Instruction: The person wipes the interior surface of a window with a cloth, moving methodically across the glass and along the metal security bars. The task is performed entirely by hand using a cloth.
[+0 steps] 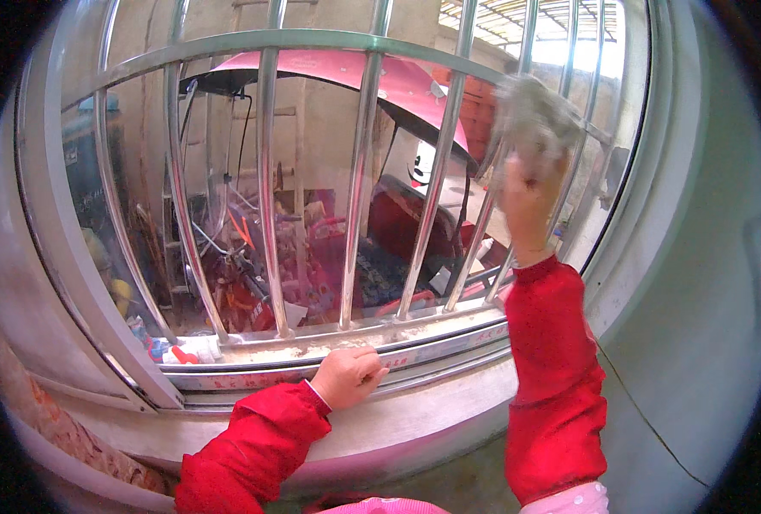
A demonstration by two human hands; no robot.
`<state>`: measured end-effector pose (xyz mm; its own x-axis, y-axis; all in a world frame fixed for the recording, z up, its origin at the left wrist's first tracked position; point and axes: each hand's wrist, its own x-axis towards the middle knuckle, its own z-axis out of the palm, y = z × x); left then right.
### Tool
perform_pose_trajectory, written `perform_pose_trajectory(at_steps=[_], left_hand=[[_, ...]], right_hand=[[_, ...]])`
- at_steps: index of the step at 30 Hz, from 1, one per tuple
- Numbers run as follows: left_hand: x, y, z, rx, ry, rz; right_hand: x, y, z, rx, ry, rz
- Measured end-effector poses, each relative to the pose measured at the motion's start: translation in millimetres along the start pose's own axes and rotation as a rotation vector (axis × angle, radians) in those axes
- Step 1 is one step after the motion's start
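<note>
In the head view, my right hand (533, 177) is raised at the upper right of a window pane (319, 160). It holds a crumpled grey cloth (537, 112) at the glass; hand and cloth are blurred. My left hand (349, 378) rests with curled fingers on the lower rail of the window frame (252, 379), and nothing shows in it. Red sleeves cover both forearms. Printed red writing runs along that rail.
Metal security bars (270, 193) stand behind the glass. Beyond them is a scooter (239, 283) under a pink canopy (354, 74). A white plastic fitting with a red handle (184, 354) lies at the lower left. A white sill (444, 398) juts out below, and a thin cable (650, 417) hangs at right.
</note>
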<state>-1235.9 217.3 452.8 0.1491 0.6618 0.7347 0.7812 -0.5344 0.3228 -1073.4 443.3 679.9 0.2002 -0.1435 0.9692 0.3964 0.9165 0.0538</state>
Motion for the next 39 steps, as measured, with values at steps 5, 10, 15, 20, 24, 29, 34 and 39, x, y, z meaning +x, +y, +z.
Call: perform_pose_trajectory(at_steps=[5,10,15,20,24,29,34,39], left_hand=[[2.9,-2.1,9.2,-0.024,0.001,0.001],[-7.5,-5.1,1.3,0.027,-0.006,-0.025],[-5.9,-5.6,0.1,-0.018,-0.016,-0.033],[-8.0,-8.3,1.5,-0.051,0.016,-0.015],[-8.3,-8.1,1.3,-0.039,0.013,-0.011],[-5.0,-3.3,0.7,-0.051,0.01,0.005],[-6.0,-4.8,1.4,-0.016,-0.019,-0.015],[-3.3,-3.0,1.4,-0.039,-0.011,0.004]], right_hand=[[15.9,-126.4,24.5,0.063,-0.257,-0.241],[-4.6,-222.5,57.4,0.322,-0.395,-0.42],[5.4,-222.4,58.5,0.391,-0.286,-0.624],[38.9,-164.9,44.2,0.307,-0.284,-0.594],[66.3,-100.2,21.0,0.177,-0.221,-0.394],[85.8,-15.4,-19.5,-0.083,-0.149,-0.196],[59.5,77.4,-38.8,-0.199,-0.044,0.037],[62.1,100.8,-48.0,-0.188,-0.022,0.24]])
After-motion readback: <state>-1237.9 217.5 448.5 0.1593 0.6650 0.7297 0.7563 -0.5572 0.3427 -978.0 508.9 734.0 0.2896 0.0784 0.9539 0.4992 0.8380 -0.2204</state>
